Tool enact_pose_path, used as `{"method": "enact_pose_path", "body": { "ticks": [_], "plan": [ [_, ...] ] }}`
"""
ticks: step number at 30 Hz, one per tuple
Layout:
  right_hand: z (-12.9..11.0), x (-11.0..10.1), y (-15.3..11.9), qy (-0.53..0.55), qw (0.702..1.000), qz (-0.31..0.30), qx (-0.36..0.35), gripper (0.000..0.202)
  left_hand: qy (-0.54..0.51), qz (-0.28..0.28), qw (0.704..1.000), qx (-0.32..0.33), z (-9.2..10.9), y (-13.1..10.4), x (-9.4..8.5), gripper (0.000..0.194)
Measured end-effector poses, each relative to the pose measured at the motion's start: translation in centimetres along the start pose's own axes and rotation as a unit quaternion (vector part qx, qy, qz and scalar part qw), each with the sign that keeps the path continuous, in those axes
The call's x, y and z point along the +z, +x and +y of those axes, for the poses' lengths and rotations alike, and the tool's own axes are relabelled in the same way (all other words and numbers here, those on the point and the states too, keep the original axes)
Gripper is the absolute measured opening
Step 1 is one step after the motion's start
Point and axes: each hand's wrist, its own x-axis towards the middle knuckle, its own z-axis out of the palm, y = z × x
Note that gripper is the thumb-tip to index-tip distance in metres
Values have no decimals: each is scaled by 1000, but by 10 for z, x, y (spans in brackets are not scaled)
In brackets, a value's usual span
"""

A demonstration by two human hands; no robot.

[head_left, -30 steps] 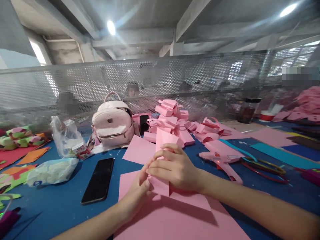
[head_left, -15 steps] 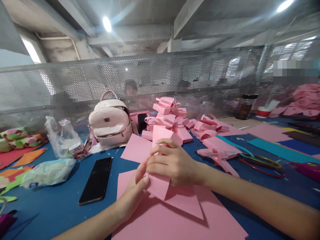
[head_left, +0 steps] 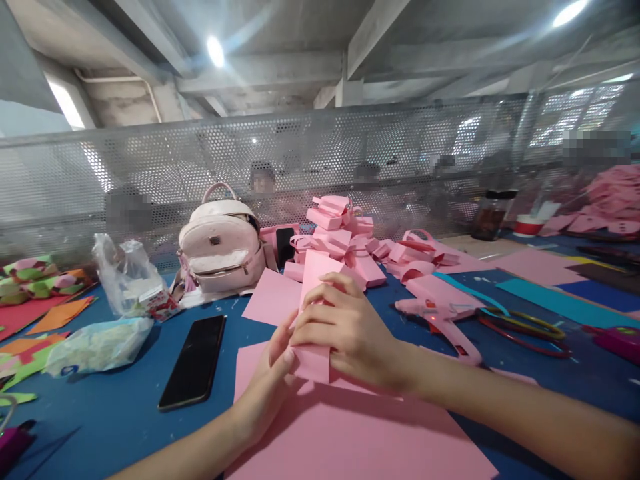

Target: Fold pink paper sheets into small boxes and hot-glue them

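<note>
Between my two hands is a folded pink paper strip (head_left: 313, 364), its upper end rising above my fingers. My left hand (head_left: 270, 383) grips its left edge, thumb on the near face. Wrapped over its front and right side are the curled fingers of my right hand (head_left: 345, 330). Below lies a large pink sheet (head_left: 360, 437) on the blue table (head_left: 115, 427). Behind my hands stands a pile of folded pink paper pieces (head_left: 333, 237). A pink glue gun (head_left: 435, 317) with a small red light lies right of my right hand.
A black phone (head_left: 193, 363) lies left of my hands, near a tissue pack (head_left: 100, 347) and a plastic bag (head_left: 125, 280). A pale backpack (head_left: 220, 247) stands behind. At right are blue paper strips (head_left: 565, 300), a purple tool (head_left: 617, 343) and a dark-lidded jar (head_left: 493, 217).
My right hand has shifted slightly down and turned over the folded paper. The loose paper flap below my hands has swung up and flattened, and more of the glue gun's handle shows.
</note>
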Motion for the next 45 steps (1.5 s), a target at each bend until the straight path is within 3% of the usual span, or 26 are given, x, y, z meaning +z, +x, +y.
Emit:
{"method": "enact_pose_path", "body": {
  "ticks": [7,13,17,26,32,37,41,45],
  "plan": [
    [-4,4,-1,-16,999,35,6,29,19,15,1000,1,1,-1,4,45],
    [-3,9,-2,-17,998,51,-27,21,91,40,995,17,2,0,4,72],
    [-2,12,-3,-43,997,56,-41,21,87,29,995,36,2,1,5,75],
    [1,-9,3,-59,995,-68,-45,27,74,63,995,4,4,2,-1,77],
    [0,-12,4,-84,995,-49,7,18,55,75,995,30,4,3,2,83],
    [-2,-7,2,-106,994,-17,20,23,62,75,995,30,4,3,5,84],
    [-2,-4,2,-126,992,-6,-1,23,151,69,985,52,4,4,5,72],
    [0,-1,1,-119,993,-20,-17,15,309,80,945,75,5,1,1,62]
  ]
}}
